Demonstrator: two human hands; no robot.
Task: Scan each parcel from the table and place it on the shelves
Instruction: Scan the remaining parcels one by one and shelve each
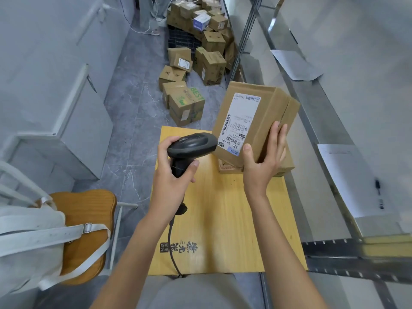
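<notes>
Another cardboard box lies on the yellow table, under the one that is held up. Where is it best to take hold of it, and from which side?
Probably by its two long sides, from above: the flat box lies low on the table, and its top is partly hidden behind the held parcel.

Single head-worn wide-angle view, close, steeply down over table

Left hand aims scanner at parcel gripped by right hand
</notes>
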